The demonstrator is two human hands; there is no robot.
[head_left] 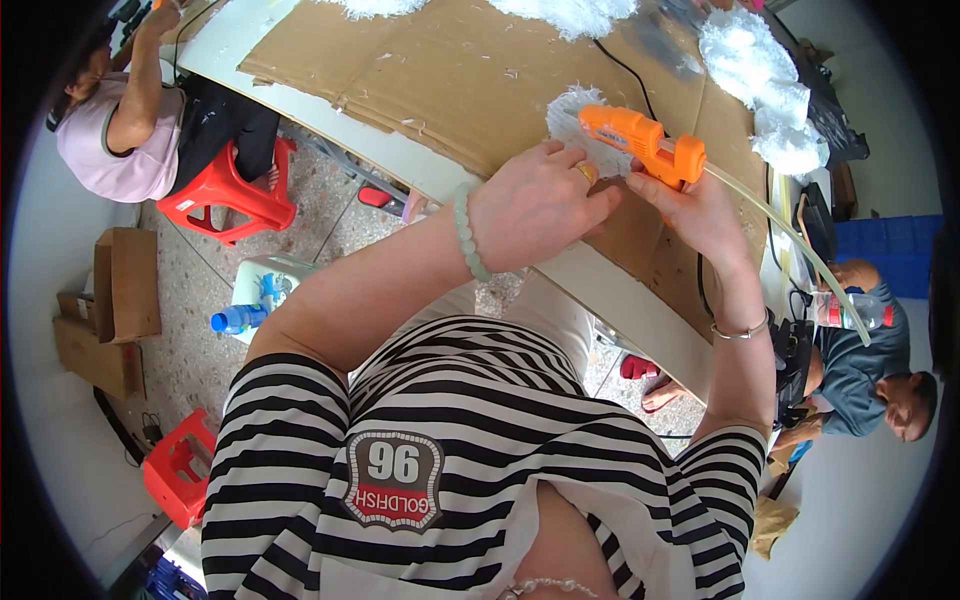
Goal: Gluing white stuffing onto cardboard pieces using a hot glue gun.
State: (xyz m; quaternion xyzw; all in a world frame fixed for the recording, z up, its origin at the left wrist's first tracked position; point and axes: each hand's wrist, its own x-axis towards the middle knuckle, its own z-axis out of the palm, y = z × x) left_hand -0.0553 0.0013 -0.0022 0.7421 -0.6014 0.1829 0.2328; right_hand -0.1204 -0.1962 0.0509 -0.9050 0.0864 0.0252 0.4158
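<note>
My right hand (pixel 702 218) is closed around an orange hot glue gun (pixel 625 130), held over the near edge of the table. A long pale glue stick (pixel 790 228) sticks out of its back end and bends down to the right. Under the gun's front lies a white fringed piece (pixel 572 108) of thin, shredded-looking material. My left hand (pixel 540 205), fingers bent, grips this piece at its near side; the fingertips are partly hidden. My right thumb is close to the piece too.
Brown cardboard (pixel 400 85) covers the white-edged table. White fringed heaps (pixel 750 50) lie at its far and right sides, with a black cable (pixel 630 72) between. One person (pixel 125 140) sits left on a red stool (pixel 235 200); another (pixel 865 340) is at right, near a plastic bottle (pixel 850 310).
</note>
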